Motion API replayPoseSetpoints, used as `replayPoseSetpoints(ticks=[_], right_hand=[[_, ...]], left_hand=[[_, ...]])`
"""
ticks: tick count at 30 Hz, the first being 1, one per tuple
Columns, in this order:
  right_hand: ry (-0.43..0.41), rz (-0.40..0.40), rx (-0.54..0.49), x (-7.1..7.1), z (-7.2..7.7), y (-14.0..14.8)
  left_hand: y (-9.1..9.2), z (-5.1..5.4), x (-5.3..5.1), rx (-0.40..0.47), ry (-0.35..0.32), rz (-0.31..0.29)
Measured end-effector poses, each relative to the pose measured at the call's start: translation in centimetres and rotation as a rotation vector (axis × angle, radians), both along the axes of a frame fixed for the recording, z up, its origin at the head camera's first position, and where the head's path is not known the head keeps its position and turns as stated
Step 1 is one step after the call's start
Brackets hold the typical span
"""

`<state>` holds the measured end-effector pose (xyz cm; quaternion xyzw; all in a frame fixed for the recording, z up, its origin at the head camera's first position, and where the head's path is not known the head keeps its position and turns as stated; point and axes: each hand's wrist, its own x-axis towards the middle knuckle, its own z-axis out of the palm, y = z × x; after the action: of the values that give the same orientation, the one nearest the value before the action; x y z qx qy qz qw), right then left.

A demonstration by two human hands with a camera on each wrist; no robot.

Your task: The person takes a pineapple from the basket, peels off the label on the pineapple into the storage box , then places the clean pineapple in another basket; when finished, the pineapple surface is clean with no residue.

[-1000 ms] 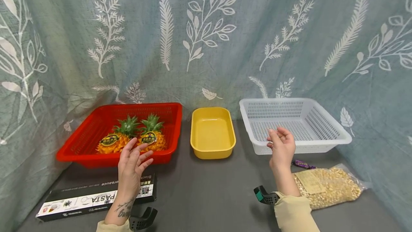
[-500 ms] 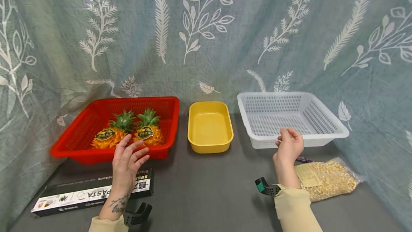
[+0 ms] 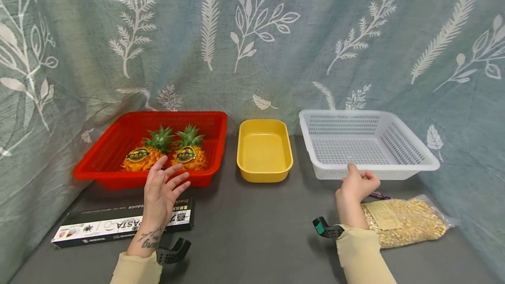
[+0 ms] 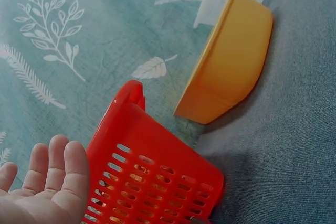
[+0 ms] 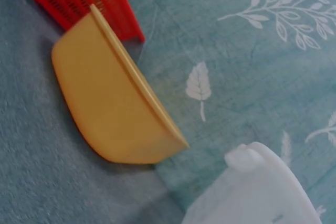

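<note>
My left hand (image 3: 159, 194) hovers in front of the red basket (image 3: 221, 143), palm turned inward, fingers spread and holding nothing. In the left wrist view its fingers (image 4: 55, 169) appear beside the basket's slotted wall. Two small pineapples, one left (image 3: 140, 160) and one right (image 3: 189, 159), lie in that basket. A black-and-white pasta box (image 3: 98, 227) lies under and left of the left hand. My right hand (image 3: 355, 187) hangs before the white basket (image 3: 372, 170), fingers loosely bent with nothing seen in them. A purple-wrapped piece (image 3: 380, 195) and a bag of grains (image 3: 410, 222) lie beside it.
A yellow tub (image 3: 265, 176) stands between the two baskets on the grey table (image 3: 252, 236). Behind them hangs a blue-green curtain (image 3: 276, 78) with white leaf prints, which also runs down both sides.
My right hand has shifted slightly right and turned, its fingers changing their bend. The left hand stays near the red basket. The head view has shifted a little; the other things stay put.
</note>
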<state>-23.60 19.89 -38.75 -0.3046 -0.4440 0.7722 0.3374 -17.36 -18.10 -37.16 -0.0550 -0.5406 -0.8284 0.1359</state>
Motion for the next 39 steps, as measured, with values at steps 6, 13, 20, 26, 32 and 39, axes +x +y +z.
replayPoseSetpoints(ticks=[6, 13, 20, 26, 32, 39], right_hand=[[-0.009, 0.001, -0.113, 0.5, 0.5, 1.2], [-0.006, 0.017, -0.141, 0.5, 1.2, 2.5], [-0.030, 0.056, -0.159, 0.7, 1.2, 2.4], [-0.034, 0.074, -0.179, 0.6, 0.8, 1.8], [-0.023, 0.090, -0.177, 0.3, 0.7, 1.0], [-0.042, 0.124, -0.175, 0.2, 0.6, 0.2]], left_hand=[[0.9, 0.6, -0.9, -0.040, -0.007, 0.003], [1.3, 2.3, -2.6, -0.049, 0.002, 0.043], [1.1, 5.9, -4.8, -0.214, -0.065, 0.193], [0.7, 8.5, -6.8, -0.365, -0.186, 0.270], [-0.7, 10.3, -8.4, -0.512, -0.375, 0.246], [-2.6, 11.0, -9.8, -0.616, -0.630, 0.181]])
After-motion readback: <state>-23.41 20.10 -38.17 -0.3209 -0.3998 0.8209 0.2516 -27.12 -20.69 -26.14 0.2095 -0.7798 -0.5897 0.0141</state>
